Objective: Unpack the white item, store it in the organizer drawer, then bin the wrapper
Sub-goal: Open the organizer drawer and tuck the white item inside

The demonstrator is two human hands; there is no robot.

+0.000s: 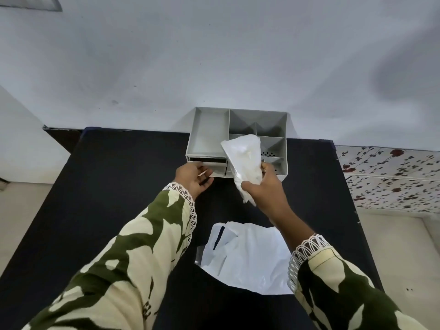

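Observation:
A grey organizer [207, 132] with several open top compartments stands at the far edge of the black table, against the wall. Its lower left drawer [217, 168] is pulled out a little. My left hand [194, 178] is at that drawer's front, fingers curled on it. My right hand [264, 186] holds up the white item [244, 160], a soft white bundle, in front of the organizer's right half. A white plastic wrapper [247, 256] lies flat on the table near me, below my right forearm.
The black table [119, 186] spans the view; its right edge runs beside a floral-patterned cloth [390, 177]. A plain white wall [214, 55] rises right behind the organizer. Pale floor shows at left.

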